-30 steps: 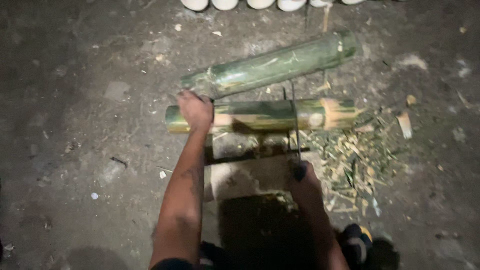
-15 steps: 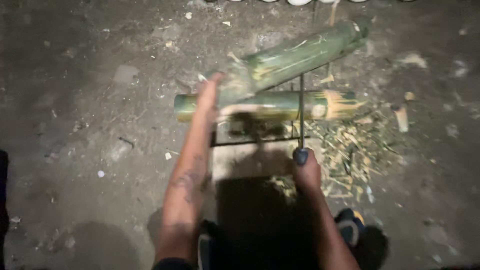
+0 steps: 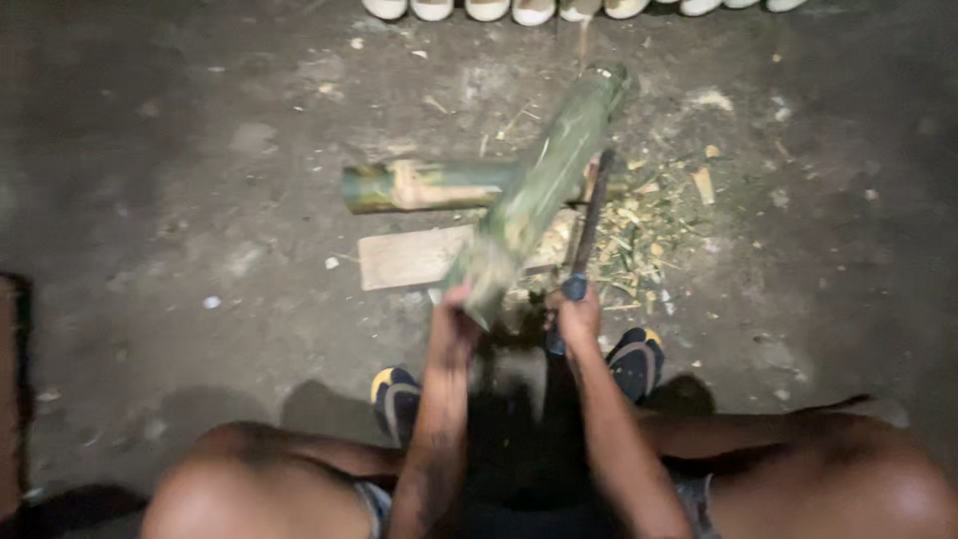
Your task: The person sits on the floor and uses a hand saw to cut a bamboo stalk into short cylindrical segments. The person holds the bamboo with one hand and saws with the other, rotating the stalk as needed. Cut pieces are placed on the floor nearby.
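The left hand [image 3: 454, 317] has its fingers closed around the near end of a green bamboo tube [image 3: 544, 190], which slants up and away over the flat wooden board [image 3: 414, 257]. Just right of the board, the right hand [image 3: 577, 314] grips the handle of a long blade [image 3: 591, 215]. A second bamboo piece [image 3: 424, 186] lies behind the board, with wide bare floor [image 3: 170, 200] to its left.

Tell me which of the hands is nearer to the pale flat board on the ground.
Left. The left hand, gripping the lifted green bamboo piece, sits just below the board. The right hand, holding the blade's handle, is farther off to the board's right.
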